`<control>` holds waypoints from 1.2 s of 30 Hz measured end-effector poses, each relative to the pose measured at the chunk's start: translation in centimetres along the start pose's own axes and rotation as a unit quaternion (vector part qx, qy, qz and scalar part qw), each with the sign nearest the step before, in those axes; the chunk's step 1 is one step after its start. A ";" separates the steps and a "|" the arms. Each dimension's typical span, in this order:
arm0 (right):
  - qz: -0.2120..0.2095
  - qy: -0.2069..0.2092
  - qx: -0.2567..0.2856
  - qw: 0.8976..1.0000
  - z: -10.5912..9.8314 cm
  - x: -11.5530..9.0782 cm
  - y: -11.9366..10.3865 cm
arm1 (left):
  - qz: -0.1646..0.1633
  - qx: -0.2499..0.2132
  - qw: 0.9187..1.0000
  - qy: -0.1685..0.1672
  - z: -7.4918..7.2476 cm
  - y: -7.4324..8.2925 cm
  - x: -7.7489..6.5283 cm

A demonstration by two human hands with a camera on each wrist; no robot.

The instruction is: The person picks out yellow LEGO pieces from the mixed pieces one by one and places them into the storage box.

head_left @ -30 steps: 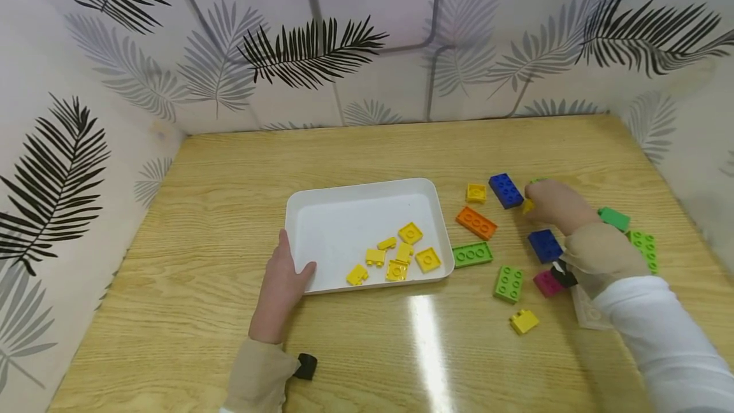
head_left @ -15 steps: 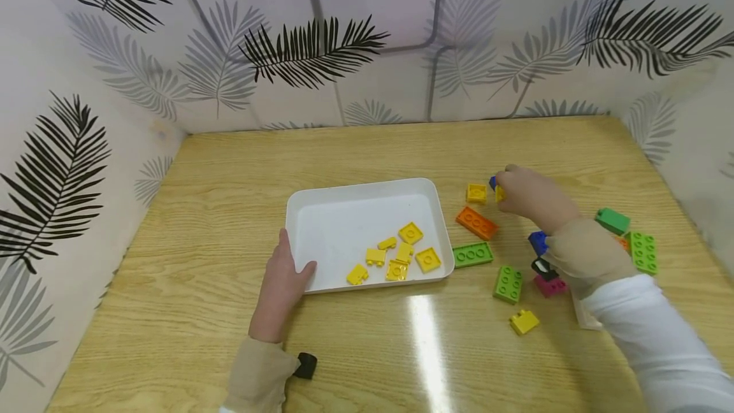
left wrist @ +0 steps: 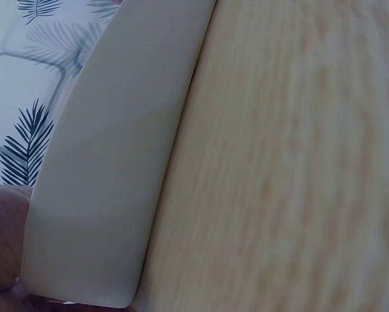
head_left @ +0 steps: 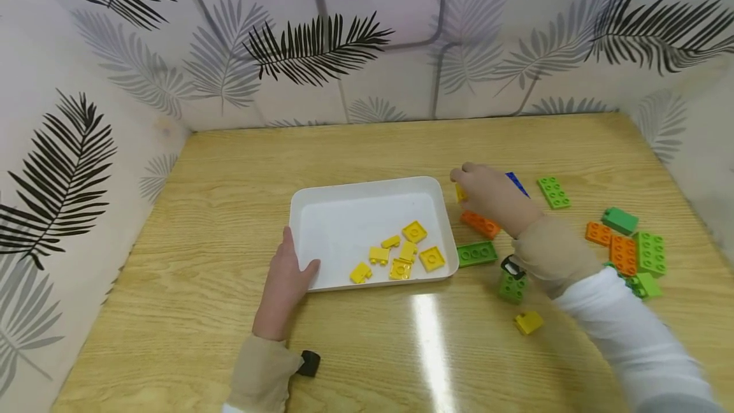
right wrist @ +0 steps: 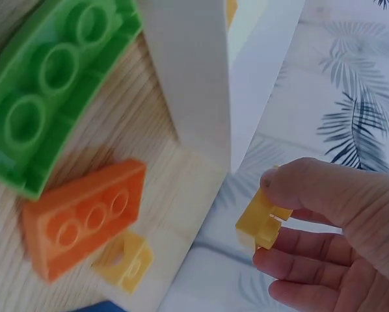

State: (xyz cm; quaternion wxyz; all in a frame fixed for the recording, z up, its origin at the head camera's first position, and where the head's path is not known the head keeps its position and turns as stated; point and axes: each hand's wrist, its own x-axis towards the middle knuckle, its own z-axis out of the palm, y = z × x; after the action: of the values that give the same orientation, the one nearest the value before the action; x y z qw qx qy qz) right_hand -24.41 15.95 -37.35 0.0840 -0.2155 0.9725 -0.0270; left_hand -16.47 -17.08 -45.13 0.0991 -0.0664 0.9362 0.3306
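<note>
A white tray (head_left: 338, 206) with several yellow bricks (head_left: 415, 231) in it stands mid-table. My left hand (head_left: 283, 282) grips its near left corner, thumb over the rim and fingers along the outside wall. In the left wrist view part of that hand (left wrist: 4, 240) shows against the tray wall (left wrist: 110, 149). Just beyond the tray's right side, my right hand (head_left: 494, 196) pinches a small yellow brick (right wrist: 258, 221) between thumb and fingers, above the table. Another yellow brick (right wrist: 133, 260) lies below, beside an orange brick (right wrist: 90, 218); the hand hides it in the head view.
Right of the tray lie a long green brick (head_left: 477, 253), a lime brick (head_left: 554, 192), a blue brick (head_left: 517, 183) and a yellow brick (head_left: 529, 322). Farther right are several orange and green bricks (head_left: 624, 255). A leaf-patterned curtain (head_left: 373, 50) borders the table.
My right hand has moved left from among the bricks toward the tray, carrying the yellow brick. My left hand has stayed on the tray corner.
</note>
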 end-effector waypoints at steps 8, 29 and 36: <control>-0.031 -0.016 -0.011 0.999 0.7 1.9 -2.7 | -0.002 -0.003 1.000 0.001 0.1 -0.2 0.2; -0.104 -0.090 -0.027 0.990 2.1 4.9 -8.4 | -0.002 -0.017 1.000 0.009 0.1 -0.4 0.3; -0.121 -0.090 -0.027 0.988 3.1 5.2 -8.7 | 0.005 -0.013 1.000 0.017 0.0 -0.6 0.3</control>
State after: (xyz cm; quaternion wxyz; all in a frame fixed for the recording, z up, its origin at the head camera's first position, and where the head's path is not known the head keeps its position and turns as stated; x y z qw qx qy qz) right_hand -24.88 5.83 -40.39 0.1617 -0.3357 0.9279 0.0084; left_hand -16.69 -17.58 -45.57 0.0811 -0.0687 0.9338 0.3416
